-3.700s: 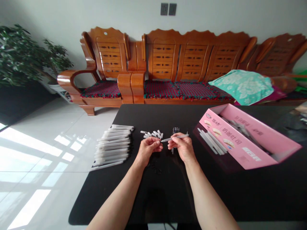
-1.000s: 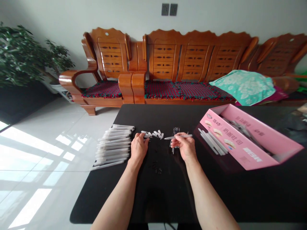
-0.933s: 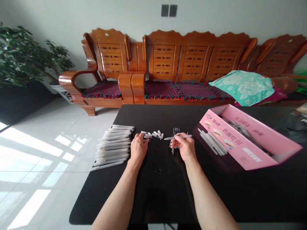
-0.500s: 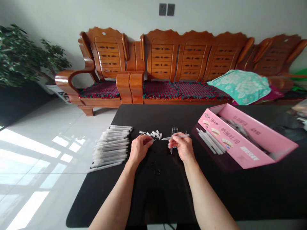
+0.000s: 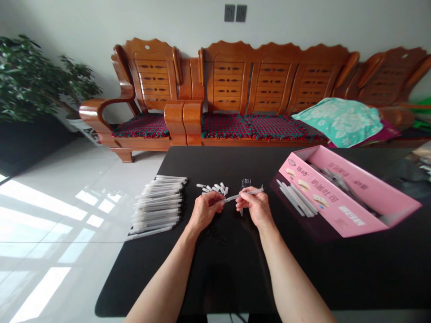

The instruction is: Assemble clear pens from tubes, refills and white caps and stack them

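Between the thumb and fingers of my right hand (image 5: 256, 205) is a slim white pen barrel (image 5: 233, 197), lying almost level and pointing left. My left hand (image 5: 206, 210) is closed in a pinch at the barrel's left end, on a small pen tip mostly covered by the fingers. Just behind the left hand lie several short white pen caps (image 5: 218, 187). Thin pen refills (image 5: 246, 183) with dark ends lie behind and partly under my right hand. Small black pieces (image 5: 217, 234), too dark to make out, are scattered nearer to me.
Many white pens (image 5: 158, 204) lie in a row along the left of the black table (image 5: 215, 161). At right, several white barrels (image 5: 296, 199) rest beside an open pink box (image 5: 323, 193) with greyish contents. A wooden bench (image 5: 229, 85) stands beyond the table.
My left hand has moved right, bringing the small pen tip from apart to the left end of the barrel. The right hand stays nearly in place, still holding the barrel.
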The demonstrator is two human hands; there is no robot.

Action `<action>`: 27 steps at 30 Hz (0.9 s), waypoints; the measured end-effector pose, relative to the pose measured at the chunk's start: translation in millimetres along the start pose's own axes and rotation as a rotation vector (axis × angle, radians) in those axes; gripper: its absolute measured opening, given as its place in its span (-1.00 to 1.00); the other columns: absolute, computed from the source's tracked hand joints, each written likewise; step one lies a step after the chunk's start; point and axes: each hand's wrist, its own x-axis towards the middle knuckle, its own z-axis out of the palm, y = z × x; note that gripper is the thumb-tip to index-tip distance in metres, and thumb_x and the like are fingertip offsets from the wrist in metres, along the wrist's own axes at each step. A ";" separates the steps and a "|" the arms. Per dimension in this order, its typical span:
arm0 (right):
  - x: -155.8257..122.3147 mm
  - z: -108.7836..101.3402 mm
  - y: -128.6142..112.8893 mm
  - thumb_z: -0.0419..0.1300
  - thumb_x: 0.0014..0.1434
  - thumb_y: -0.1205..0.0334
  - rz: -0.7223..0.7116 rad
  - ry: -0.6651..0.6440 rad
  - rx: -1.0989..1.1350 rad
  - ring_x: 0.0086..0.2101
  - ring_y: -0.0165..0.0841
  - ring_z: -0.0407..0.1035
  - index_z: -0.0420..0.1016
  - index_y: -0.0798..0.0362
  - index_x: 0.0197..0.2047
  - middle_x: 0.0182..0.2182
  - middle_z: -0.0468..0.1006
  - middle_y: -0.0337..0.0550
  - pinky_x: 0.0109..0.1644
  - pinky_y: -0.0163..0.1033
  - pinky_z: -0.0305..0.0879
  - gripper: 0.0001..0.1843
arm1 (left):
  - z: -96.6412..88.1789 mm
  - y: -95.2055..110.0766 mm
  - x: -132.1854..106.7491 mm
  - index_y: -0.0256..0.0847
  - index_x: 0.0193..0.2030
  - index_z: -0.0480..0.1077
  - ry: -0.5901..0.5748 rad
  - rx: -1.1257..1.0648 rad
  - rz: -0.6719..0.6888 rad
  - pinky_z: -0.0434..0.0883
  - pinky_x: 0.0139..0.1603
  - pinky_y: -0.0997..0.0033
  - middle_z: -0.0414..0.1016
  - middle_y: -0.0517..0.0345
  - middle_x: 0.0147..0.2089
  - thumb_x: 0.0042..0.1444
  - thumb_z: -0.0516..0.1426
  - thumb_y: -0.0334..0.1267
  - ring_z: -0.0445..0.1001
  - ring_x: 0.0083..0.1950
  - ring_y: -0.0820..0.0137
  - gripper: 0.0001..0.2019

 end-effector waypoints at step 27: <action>-2.1 2.5 -2.4 0.44 -0.07 0.18 0.145 -0.052 0.025 -0.65 -0.32 0.49 0.54 0.14 -0.38 -0.59 0.62 -0.13 -0.60 -0.30 0.50 -0.75 | 14.7 6.6 -6.5 -0.19 -0.29 0.62 0.039 0.258 0.095 0.32 -0.49 0.49 0.50 0.11 -0.42 0.14 0.16 -0.22 0.43 -0.55 0.45 -0.81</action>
